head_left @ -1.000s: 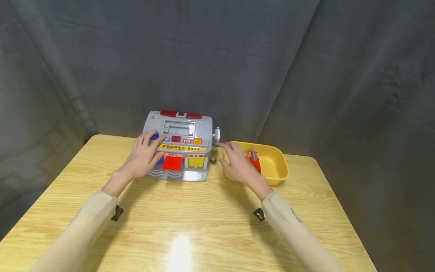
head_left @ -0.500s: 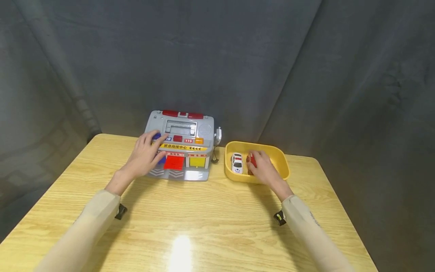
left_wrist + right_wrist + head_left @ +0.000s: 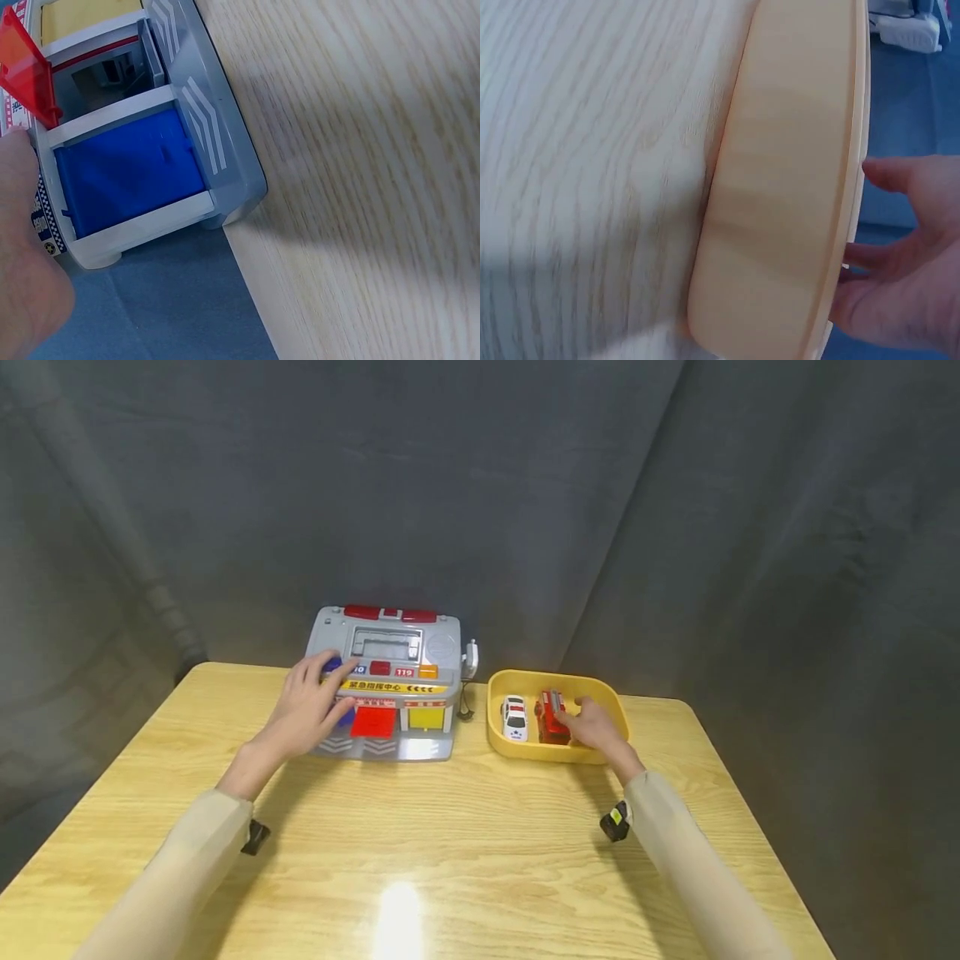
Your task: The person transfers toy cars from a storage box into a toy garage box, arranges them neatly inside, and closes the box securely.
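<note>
Touching toy stn (image 3: 386, 687), L hand (image 3: 302, 708) spread

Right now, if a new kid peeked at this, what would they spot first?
Probably the gray toy station at the back of the table, with the left hand on it and its red middle door open. Next, the yellow tub to its right, where the right hand is at a red truck beside a white toy car.

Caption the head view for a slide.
Left hand on a grey toy station, right hand at a red toy fire truck beside a white toy car in a yellow tub.
</note>
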`<control>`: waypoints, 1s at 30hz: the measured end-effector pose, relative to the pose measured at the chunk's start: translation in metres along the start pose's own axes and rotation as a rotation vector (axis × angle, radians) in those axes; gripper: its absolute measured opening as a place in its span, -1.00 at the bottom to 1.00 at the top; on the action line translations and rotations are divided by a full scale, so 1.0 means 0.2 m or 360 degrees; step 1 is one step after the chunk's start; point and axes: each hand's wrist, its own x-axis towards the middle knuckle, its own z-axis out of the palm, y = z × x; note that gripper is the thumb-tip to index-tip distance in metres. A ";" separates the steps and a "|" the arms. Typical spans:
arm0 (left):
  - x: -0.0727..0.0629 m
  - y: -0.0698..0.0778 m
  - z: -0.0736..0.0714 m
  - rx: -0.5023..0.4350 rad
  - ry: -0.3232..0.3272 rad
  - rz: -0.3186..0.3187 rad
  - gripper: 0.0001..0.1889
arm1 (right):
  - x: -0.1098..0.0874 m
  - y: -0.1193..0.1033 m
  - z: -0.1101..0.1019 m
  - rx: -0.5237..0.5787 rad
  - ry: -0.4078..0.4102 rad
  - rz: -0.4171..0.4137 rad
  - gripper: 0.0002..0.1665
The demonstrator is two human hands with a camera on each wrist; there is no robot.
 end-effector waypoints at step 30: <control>0.00 0.02 -0.01 -0.0040 0.0000 -0.0020 -0.34 | 0.19 0.14 0.03 0.0991 -0.0484 0.0450 -0.48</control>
